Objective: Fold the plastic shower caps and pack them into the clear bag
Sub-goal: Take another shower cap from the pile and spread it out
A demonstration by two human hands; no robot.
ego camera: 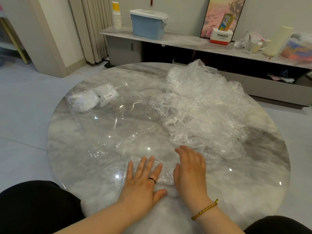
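Note:
A folded clear shower cap lies flat on the round marble table near its front edge. My left hand presses on its left part with straight, spread fingers. My right hand lies flat on its right part, fingers straight. A big heap of crumpled shower caps covers the table's right half. The clear bag lies open across the left middle, with two folded white bundles inside its far end.
Beyond the table runs a low marble-topped cabinet with a blue lidded bin, stacked paper cups, a Panasonic box and bottles. My dark-clothed knees are at the table's front edge.

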